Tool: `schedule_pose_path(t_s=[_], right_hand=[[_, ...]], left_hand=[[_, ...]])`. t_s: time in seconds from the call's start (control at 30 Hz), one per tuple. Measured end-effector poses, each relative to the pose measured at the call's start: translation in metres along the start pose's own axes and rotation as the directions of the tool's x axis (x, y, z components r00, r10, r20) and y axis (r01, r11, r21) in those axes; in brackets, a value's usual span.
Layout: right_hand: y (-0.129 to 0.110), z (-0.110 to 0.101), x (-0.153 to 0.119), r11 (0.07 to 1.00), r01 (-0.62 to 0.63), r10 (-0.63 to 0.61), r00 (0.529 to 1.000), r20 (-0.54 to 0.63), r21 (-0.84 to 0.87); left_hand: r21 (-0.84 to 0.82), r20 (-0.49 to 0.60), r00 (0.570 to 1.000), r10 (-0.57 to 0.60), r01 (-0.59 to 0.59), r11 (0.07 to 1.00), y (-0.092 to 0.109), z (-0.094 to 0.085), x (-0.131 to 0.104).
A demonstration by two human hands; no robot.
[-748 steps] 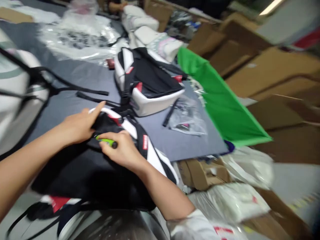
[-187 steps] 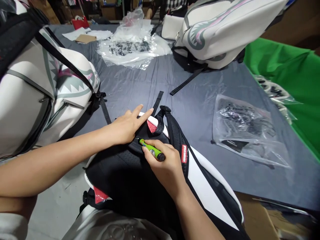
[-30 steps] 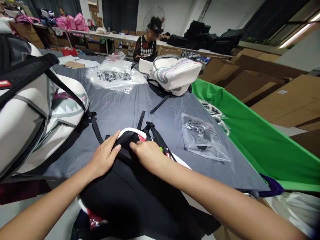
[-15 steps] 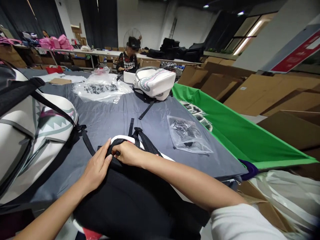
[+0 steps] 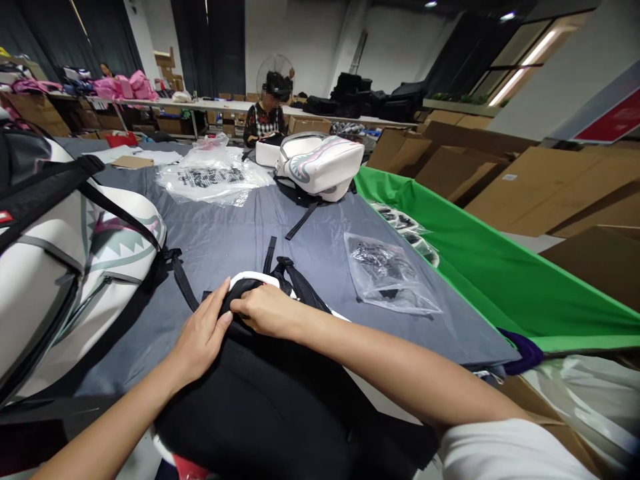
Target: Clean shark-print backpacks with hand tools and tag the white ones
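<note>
A black backpack (image 5: 280,400) with white trim lies in front of me, its top on the grey-covered table. My left hand (image 5: 203,337) rests along the top edge, fingers stretched out and thumb apart, pressing against the black fabric. Right beside it, my right hand (image 5: 267,310) is closed with curled fingers at the bag's top, close to the white rim. What those fingers pinch is hidden. Black straps (image 5: 295,277) with a buckle stick out beyond the bag onto the table.
A large white backpack (image 5: 45,267) with a shark-mouth print stands at left. Farther back are a similar white bag (image 5: 325,163), plastic bags (image 5: 215,177) and a seated person (image 5: 265,120). A clear packet (image 5: 390,273) lies right, beside green cloth (image 5: 460,267) and cardboard (image 5: 555,187).
The view has shifted slightly, so things sit further right. My right hand has turned a little, and the dark bit that showed at its fingers is now hidden. My left hand keeps its place.
</note>
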State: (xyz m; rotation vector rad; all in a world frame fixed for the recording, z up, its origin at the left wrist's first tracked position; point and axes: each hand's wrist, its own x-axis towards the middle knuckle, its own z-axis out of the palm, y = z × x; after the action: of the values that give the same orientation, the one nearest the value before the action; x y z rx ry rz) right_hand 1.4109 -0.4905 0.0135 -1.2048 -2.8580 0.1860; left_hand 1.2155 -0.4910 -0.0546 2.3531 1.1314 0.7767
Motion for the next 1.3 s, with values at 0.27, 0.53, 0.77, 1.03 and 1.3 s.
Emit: schedule_pose_path(t_s=[0.27,0.53,0.77,1.03,1.3], right_hand=[[-0.002,0.004,0.006,0.981,-0.028,0.041,0.997,-0.065,0.192],[0.006,-0.014,-0.023,0.994,-0.102,0.106,0.990,0.096,-0.039],[-0.007,-0.010,-0.022,0.981,-0.184,0.177,0.979,0.098,0.067],[-0.012,-0.007,-0.025,0.969,-0.241,0.236,0.968,0.089,0.056],[-0.005,0.006,-0.014,0.959,-0.178,0.168,0.984,0.065,0.221]], left_hand=[[0.044,0.006,0.998,0.059,-0.059,0.997,-0.002,-0.002,-0.002],[0.099,-0.008,0.994,0.107,-0.105,0.989,0.004,-0.001,-0.003],[0.091,0.063,0.987,0.150,-0.155,0.984,0.014,-0.012,-0.013],[0.017,0.002,0.963,0.269,-0.269,0.963,0.007,-0.011,-0.013],[0.027,-0.052,0.953,0.298,-0.297,0.954,0.003,-0.008,-0.010]])
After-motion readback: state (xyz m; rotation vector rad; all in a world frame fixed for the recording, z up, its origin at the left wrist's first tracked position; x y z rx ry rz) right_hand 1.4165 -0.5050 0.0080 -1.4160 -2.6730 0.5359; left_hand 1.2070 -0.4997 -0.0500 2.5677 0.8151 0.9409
